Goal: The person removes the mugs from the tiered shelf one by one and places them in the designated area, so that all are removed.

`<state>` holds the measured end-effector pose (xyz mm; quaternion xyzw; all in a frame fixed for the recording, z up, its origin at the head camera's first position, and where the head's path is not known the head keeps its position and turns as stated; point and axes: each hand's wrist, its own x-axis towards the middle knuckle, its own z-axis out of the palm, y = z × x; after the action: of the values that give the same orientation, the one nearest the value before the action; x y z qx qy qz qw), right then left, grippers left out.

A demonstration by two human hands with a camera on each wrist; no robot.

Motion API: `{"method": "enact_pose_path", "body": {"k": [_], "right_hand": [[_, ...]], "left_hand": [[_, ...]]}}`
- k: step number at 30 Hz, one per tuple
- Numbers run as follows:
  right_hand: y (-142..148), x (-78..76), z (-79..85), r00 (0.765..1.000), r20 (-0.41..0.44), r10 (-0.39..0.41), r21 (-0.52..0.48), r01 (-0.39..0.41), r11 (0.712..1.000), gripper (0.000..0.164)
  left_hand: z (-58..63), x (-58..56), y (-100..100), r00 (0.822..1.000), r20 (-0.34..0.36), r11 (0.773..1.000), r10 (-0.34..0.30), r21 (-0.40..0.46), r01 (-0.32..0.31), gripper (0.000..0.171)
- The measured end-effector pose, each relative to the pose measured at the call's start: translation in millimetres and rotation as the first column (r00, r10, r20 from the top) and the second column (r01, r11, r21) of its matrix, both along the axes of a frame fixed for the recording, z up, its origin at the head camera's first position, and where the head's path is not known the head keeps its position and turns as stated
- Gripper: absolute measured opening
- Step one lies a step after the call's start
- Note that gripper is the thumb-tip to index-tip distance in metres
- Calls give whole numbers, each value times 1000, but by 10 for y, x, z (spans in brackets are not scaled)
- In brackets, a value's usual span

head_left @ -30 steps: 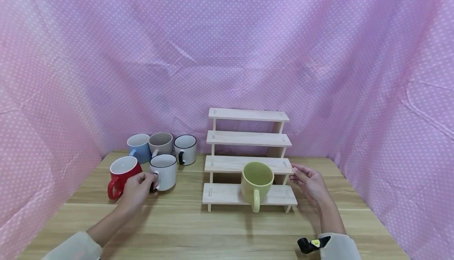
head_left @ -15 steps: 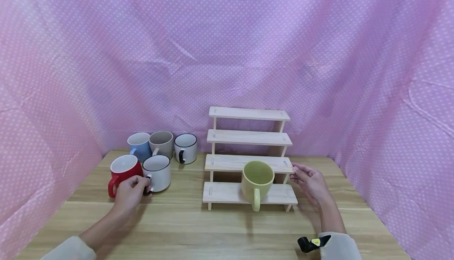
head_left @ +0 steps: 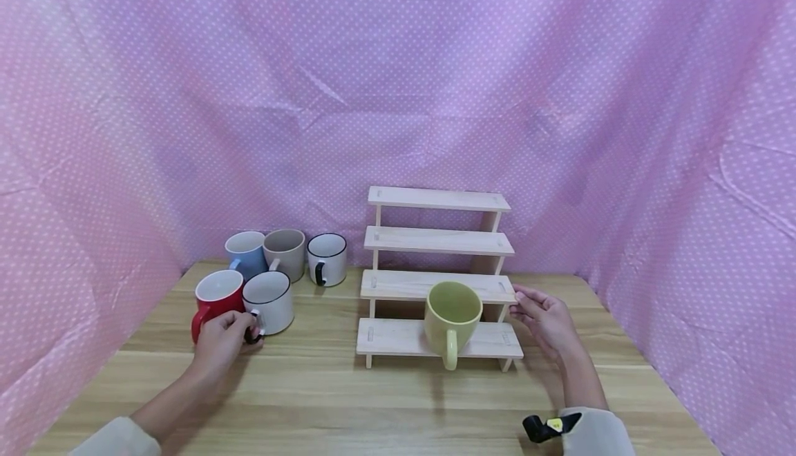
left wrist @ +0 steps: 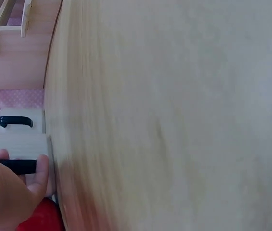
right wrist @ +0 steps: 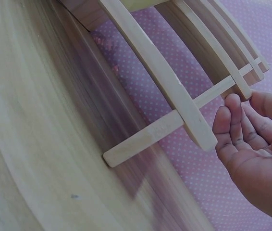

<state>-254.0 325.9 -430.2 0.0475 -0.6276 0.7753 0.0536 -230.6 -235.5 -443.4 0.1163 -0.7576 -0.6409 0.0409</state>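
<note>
My left hand (head_left: 219, 344) grips the black handle (left wrist: 20, 166) of a white mug (head_left: 271, 307) with a dark rim. That mug stands right beside a red mug (head_left: 219, 290), whose handle is partly behind my fingers. At the right, my right hand (head_left: 547, 321) pinches the end of the second-lowest board of a pale wooden tiered shelf (head_left: 404, 285); the right wrist view shows thumb and fingertips on the board's corner. A yellow-green mug (head_left: 453, 307) stands on the shelf's lowest tier, handle toward me.
Behind the held mug stand a blue mug (head_left: 249, 259), a grey-beige mug (head_left: 286, 252) and another white mug (head_left: 327, 260) with a black handle. A wood-grain table (head_left: 323, 401) lies under everything. A pink dotted cloth (head_left: 398, 83) hangs at the back and sides.
My left hand has drawn the white mug leftward, up beside the red mug. The right hand stays at the shelf's board end, and the yellow-green mug keeps its place.
</note>
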Motion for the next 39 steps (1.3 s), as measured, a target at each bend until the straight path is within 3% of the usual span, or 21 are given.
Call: {"method": "enact_pose_path", "body": {"k": [8, 10, 12, 13, 16, 19, 23, 25, 27, 29, 33, 36, 39], "right_hand": [[4, -2, -1, 1000, -11, 7, 0, -7, 1000, 20], [4, -6, -4, 1000, -14, 9, 0, -9, 1000, 21], [6, -11, -9, 1000, -14, 12, 2, -12, 1000, 21], [6, -14, -12, 1000, -12, 11, 2, -11, 1000, 20], [7, -22, -17, 1000, -5, 7, 3, -7, 1000, 18], [6, -22, -14, 1000, -4, 7, 7, -7, 1000, 19], [1, -18, 0, 1000, -9, 8, 8, -8, 1000, 21], [-1, -15, 6, 1000, -9, 2, 5, -2, 1000, 20], [0, -13, 8, 1000, -7, 1, 8, -1, 1000, 20], [4, -13, 6, 1000, -2, -1, 12, 1, 1000, 21], [9, -12, -2, 1000, 1, -2, 25, 2, 1000, 27], [14, -11, -9, 1000, -3, -1, 28, 1, 1000, 26], [27, -7, -15, 1000, -10, 10, 24, -10, 1000, 23]], "left_hand": [[47, 17, -41, 999, 28, 995, -25, -94, 28, 25], [58, 41, -59, 999, -4, 978, -37, -204, 35, 26], [69, 73, -72, 997, -75, 932, -36, -364, 6, 26], [78, 87, -77, 991, -126, 895, -33, -446, -27, 25], [108, 118, -81, 954, -299, 784, -17, -596, -173, 20], [170, 121, -58, 902, -432, 749, -10, -601, -280, 14], [290, 89, 46, 851, -524, 752, -34, -574, -323, 8], [341, 70, 133, 843, -533, 760, -67, -575, -303, 7], [378, 57, 234, 848, -520, 777, -104, -575, -258, 6], [397, 52, 336, 864, -481, 792, -146, -580, -189, 8], [418, 45, 553, 888, -396, 804, -232, -593, -54, 13], [422, 34, 729, 884, -377, 804, -277, -594, -1, 11], [407, 25, 906, 865, -386, 802, -321, -596, 31, 8]]}}
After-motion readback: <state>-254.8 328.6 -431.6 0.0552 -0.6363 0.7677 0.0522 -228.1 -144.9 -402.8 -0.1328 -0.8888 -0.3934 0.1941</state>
